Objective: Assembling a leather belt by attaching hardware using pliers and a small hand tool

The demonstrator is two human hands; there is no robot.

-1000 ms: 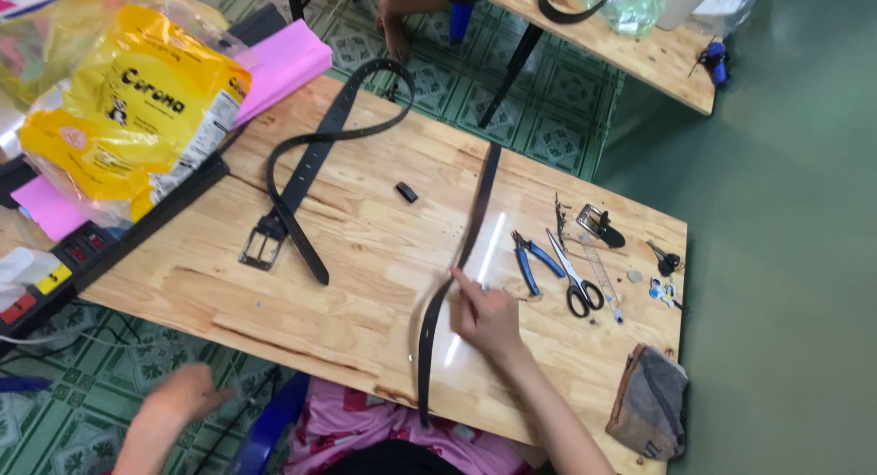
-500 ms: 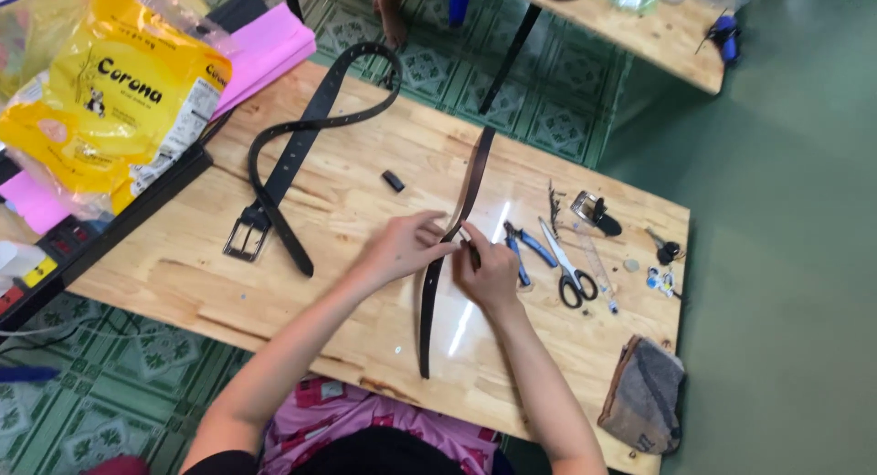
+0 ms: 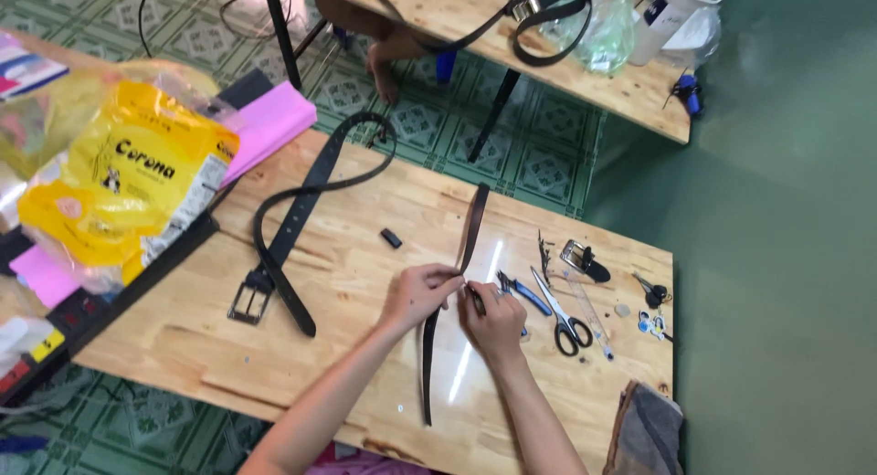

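Both hands meet at the middle of the wooden worktop (image 3: pixel 347 283). The left hand (image 3: pixel 416 295) and right hand (image 3: pixel 491 320) pinch closed fingers on the dark leather strap (image 3: pixel 470 233); scissors (image 3: pixel 565 318) lie at three o'clock.

A yellow plastic bag (image 3: pixel 123 196) with a white panel and dark lettering lies crumpled at the left end of the desk (image 3: pixel 347 365), partly over a flat pink package (image 3: pixel 265 128). At the top left edge shows a corner of a white packet (image 3: pixel 27 68) with red and blue marks. On the far desk (image 3: pixel 630 96) lies a clear greenish plastic bag (image 3: pixel 605 36), beside a white bottle with a dark label (image 3: pixel 656 9).
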